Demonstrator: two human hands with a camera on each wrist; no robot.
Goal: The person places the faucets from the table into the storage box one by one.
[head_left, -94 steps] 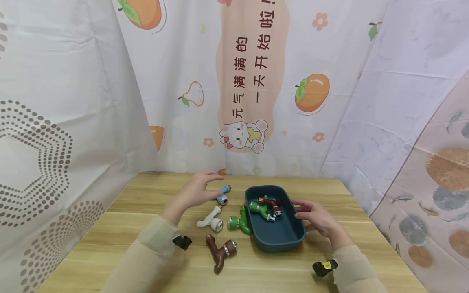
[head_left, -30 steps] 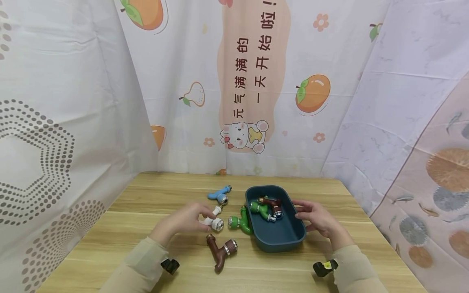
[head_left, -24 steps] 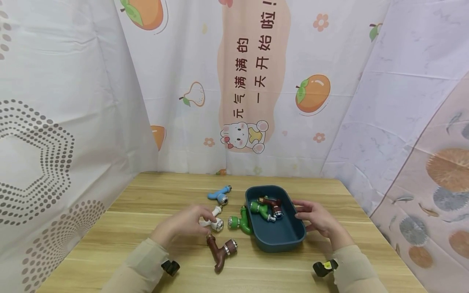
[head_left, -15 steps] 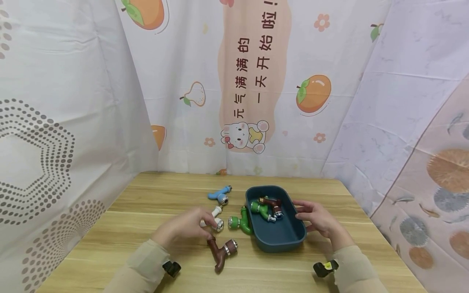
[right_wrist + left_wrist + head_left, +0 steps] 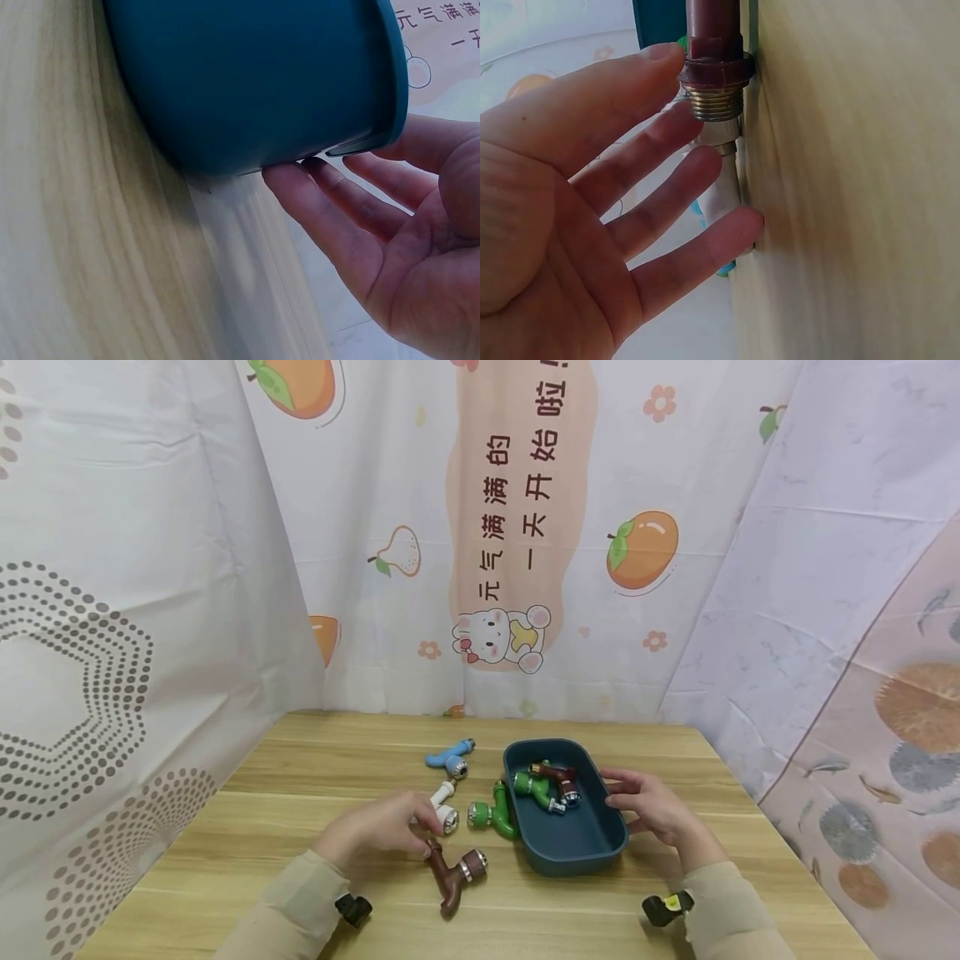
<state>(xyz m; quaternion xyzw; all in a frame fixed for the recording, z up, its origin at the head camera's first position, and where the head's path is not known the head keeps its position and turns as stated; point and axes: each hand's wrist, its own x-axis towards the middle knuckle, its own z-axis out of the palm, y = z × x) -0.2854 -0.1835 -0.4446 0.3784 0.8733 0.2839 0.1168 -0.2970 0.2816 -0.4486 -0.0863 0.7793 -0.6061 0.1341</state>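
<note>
My left hand (image 5: 386,827) is low over the table, fingers spread and loosely bent. Its thumb tip lies right beside the threaded brass end of a brown faucet (image 5: 450,877), with the other fingertips near that end in the left wrist view. A white faucet (image 5: 445,818), partly hidden by this hand, lies just beyond. On the other side, my right hand (image 5: 652,810) rests its fairly straight fingers against the outer wall of a dark blue bin (image 5: 573,864), one digit at the rim. Inside the bin are a green faucet (image 5: 532,787) and a brown faucet (image 5: 557,772).
Another green faucet (image 5: 495,814) lies against the bin's left side. Farther back is a blue faucet (image 5: 452,758). The wooden table (image 5: 315,760) ends at a printed curtain (image 5: 390,635) at the back, with more curtains along both sides.
My left hand has come back from the blue faucet, past the white one, to the brown faucet's threaded end. My right hand and the bin have stayed in place.
</note>
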